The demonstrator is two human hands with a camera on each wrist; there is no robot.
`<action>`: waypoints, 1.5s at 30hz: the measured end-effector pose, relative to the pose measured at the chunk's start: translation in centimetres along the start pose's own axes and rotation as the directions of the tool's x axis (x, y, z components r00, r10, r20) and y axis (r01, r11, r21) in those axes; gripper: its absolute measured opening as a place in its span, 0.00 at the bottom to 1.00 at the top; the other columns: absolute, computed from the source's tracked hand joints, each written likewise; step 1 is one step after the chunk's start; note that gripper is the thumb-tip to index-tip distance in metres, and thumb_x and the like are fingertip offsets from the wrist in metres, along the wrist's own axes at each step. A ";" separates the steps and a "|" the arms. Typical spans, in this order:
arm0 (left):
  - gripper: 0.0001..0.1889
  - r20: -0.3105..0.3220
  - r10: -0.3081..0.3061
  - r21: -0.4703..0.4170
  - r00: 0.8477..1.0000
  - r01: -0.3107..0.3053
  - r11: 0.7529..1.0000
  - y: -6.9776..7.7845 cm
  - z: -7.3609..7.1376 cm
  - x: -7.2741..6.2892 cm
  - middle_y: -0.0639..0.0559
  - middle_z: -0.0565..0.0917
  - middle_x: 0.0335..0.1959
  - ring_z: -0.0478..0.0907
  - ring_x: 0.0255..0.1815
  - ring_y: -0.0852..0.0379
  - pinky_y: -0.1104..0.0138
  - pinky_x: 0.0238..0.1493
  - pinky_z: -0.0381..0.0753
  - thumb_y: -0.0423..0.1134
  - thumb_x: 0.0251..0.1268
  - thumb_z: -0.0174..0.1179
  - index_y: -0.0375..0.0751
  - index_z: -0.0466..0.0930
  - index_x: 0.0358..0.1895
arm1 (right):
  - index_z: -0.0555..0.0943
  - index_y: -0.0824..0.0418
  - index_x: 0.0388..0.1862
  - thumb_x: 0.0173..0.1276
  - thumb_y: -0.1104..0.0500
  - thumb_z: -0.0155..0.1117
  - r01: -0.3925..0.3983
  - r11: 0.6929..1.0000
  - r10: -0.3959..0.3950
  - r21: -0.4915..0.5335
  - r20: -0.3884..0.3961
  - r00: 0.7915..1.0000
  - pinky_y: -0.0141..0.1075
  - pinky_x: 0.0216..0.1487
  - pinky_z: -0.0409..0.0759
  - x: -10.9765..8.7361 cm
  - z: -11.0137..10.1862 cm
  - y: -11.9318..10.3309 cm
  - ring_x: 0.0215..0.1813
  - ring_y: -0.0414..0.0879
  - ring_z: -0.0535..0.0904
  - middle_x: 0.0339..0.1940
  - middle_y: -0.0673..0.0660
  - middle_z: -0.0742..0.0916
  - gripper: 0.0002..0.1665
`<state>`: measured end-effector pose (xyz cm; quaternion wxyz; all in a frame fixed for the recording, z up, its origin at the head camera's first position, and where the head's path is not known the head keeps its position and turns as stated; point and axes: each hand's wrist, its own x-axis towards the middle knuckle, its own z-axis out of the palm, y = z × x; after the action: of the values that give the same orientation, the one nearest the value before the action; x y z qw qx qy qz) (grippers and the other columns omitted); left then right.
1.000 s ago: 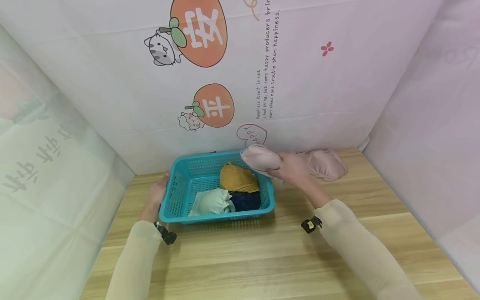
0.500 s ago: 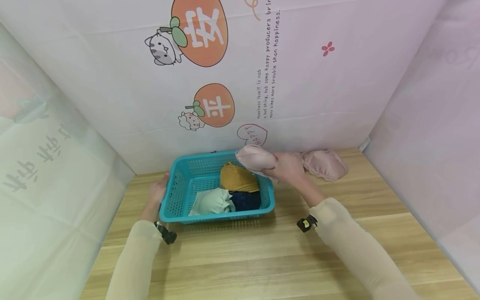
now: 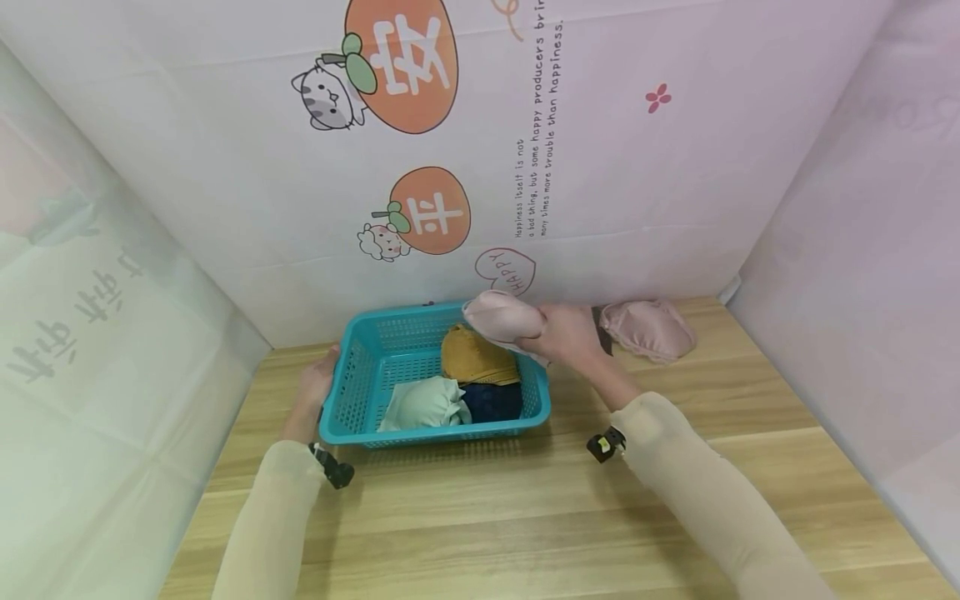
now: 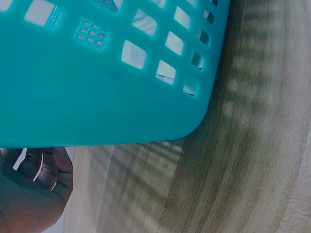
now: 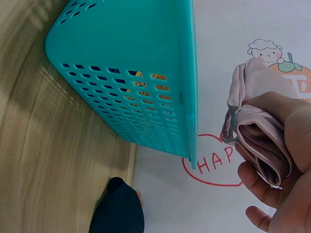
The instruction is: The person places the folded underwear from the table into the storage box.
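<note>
My right hand grips a folded pale pink bra above the back right corner of a turquoise plastic basket. In the right wrist view the thumb and fingers pinch the bra's folded cloth, beside the basket's rim. My left hand holds the basket's left end; the left wrist view has its curled fingers at the rim, tips partly hidden. Inside the basket lie a mustard bra, a mint green folded garment and a navy one.
Right of the basket, a dusty pink lace-edged garment lies on the wooden table. A dark garment beside it is mostly hidden behind my right hand in the head view. A printed cloth wall rises behind the basket.
My right hand has moved a little left with the pink bra, further over the basket, uncovering part of the dark garment. The left hand and basket have stayed put.
</note>
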<state>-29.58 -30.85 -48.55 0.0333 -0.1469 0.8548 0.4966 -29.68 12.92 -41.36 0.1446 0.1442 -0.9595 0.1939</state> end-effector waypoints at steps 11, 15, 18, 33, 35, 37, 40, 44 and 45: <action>0.48 -0.021 -0.009 0.019 1.000 0.010 1.000 0.0 0.2 -0.1 0.39 0.80 0.53 0.78 0.42 0.57 0.69 0.40 0.77 0.78 0.67 0.33 0.40 0.73 0.68 | 0.79 0.56 0.29 0.54 0.40 0.76 0.003 1.000 -0.003 0.014 0.024 1.000 0.49 0.39 0.75 0.4 0.0 -1.1 0.33 0.52 0.80 0.29 0.55 0.88 0.23; 0.47 -0.019 -0.011 0.020 1.000 0.011 1.000 0.0 0.2 -0.1 0.37 0.80 0.55 0.78 0.44 0.55 0.68 0.40 0.77 0.77 0.68 0.33 0.40 0.72 0.69 | 0.80 0.56 0.31 0.54 0.39 0.75 -0.001 1.000 0.000 0.011 0.042 0.999 0.50 0.42 0.76 0.6 0.1 -1.6 0.35 0.52 0.81 0.30 0.54 0.88 0.23; 0.45 -0.017 -0.008 0.020 1.000 0.008 1.000 0.0 0.2 0.0 0.37 0.80 0.55 0.79 0.43 0.56 0.69 0.40 0.77 0.74 0.71 0.33 0.39 0.72 0.69 | 0.80 0.55 0.31 0.55 0.39 0.74 -0.005 1.000 0.005 0.002 0.060 0.998 0.49 0.42 0.76 0.8 0.1 -1.9 0.34 0.51 0.81 0.29 0.53 0.88 0.23; 0.43 -0.010 -0.009 -0.020 1.000 0.009 1.000 -0.2 0.0 0.1 0.48 0.81 0.41 0.79 0.36 0.60 0.67 0.38 0.80 0.75 0.70 0.34 0.41 0.75 0.65 | 0.80 0.54 0.31 0.55 0.41 0.74 0.043 0.999 -0.044 0.013 0.068 0.997 0.48 0.40 0.77 1.4 0.3 -3.7 0.31 0.49 0.80 0.26 0.51 0.86 0.20; 0.43 -0.006 -0.011 -0.026 1.000 0.011 1.000 -0.2 0.0 0.1 0.49 0.81 0.41 0.79 0.37 0.59 0.67 0.39 0.80 0.75 0.70 0.33 0.42 0.74 0.65 | 0.80 0.54 0.32 0.56 0.41 0.74 0.048 0.999 -0.049 0.014 0.071 0.996 0.48 0.40 0.77 1.6 0.5 -4.0 0.32 0.48 0.80 0.26 0.51 0.86 0.20; 0.45 -0.005 -0.010 -0.026 1.000 0.010 1.000 -0.3 0.0 0.1 0.48 0.81 0.42 0.79 0.38 0.59 0.67 0.39 0.79 0.77 0.69 0.33 0.42 0.74 0.65 | 0.80 0.54 0.32 0.56 0.41 0.73 0.053 0.998 -0.054 0.015 0.071 0.996 0.47 0.39 0.77 1.7 0.5 -4.2 0.32 0.48 0.80 0.26 0.51 0.87 0.20; 0.47 0.000 -0.004 -0.010 1.000 0.004 1.000 -0.3 0.0 0.0 0.46 0.81 0.44 0.79 0.39 0.58 0.68 0.40 0.79 0.79 0.66 0.32 0.43 0.74 0.66 | 0.80 0.54 0.32 0.56 0.41 0.73 0.059 0.998 -0.059 0.011 0.072 0.996 0.46 0.39 0.77 1.9 0.7 -4.6 0.32 0.48 0.80 0.27 0.51 0.87 0.20; 0.47 -0.001 -0.007 -0.002 1.000 0.007 1.000 -0.1 0.0 -0.2 0.46 0.81 0.44 0.79 0.39 0.58 0.68 0.40 0.78 0.79 0.67 0.31 0.42 0.74 0.66 | 0.81 0.55 0.35 0.57 0.40 0.73 0.056 0.998 -0.056 0.004 0.089 0.994 0.48 0.44 0.78 2.3 0.9 -5.1 0.35 0.49 0.82 0.30 0.52 0.88 0.21; 0.46 -0.001 -0.010 -0.006 1.000 0.010 1.000 -0.1 0.0 -0.2 0.46 0.81 0.44 0.79 0.39 0.58 0.68 0.40 0.78 0.78 0.67 0.32 0.42 0.75 0.65 | 0.81 0.55 0.36 0.57 0.40 0.74 0.052 0.999 -0.052 0.005 0.094 0.994 0.48 0.45 0.78 2.4 0.9 -5.2 0.36 0.49 0.82 0.31 0.52 0.88 0.21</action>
<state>-29.38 -30.86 -48.54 0.0347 -0.1514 0.8526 0.4989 -30.34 7.42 -39.67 0.1039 0.1784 -0.9610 0.1842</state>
